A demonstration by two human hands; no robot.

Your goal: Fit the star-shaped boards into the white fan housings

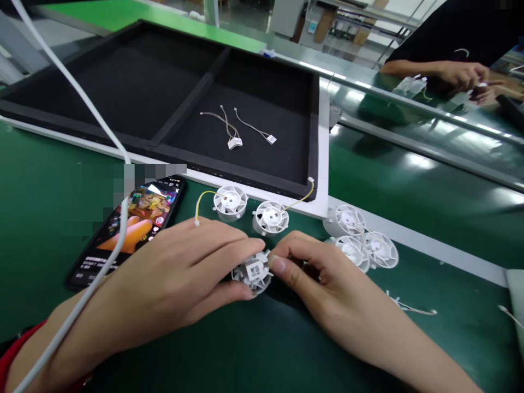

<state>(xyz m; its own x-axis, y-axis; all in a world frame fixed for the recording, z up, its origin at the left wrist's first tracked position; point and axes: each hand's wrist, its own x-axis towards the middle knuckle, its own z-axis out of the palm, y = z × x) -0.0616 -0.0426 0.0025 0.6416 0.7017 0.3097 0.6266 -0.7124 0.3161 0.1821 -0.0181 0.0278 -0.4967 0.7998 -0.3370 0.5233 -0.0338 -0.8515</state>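
Note:
My left hand is closed around a small white fan, thumb below and fingers above. A white block with a printed square code sits across the fan's upper face. My right hand pinches the fan's right edge between thumb and index finger; whether a wire is also in that pinch is hidden. Just beyond my hands two more white fans, a left one and a right one, lie on the green table, each with a yellow-and-white wire. Beside my right hand lies a cluster of white fans.
A black-lined tray at the back holds several wired labelled pieces. Left of my hand lies a lit phone. A white cable hangs across the left side. Another wired piece is at right. Across the bench, a co-worker's hands handle small parts.

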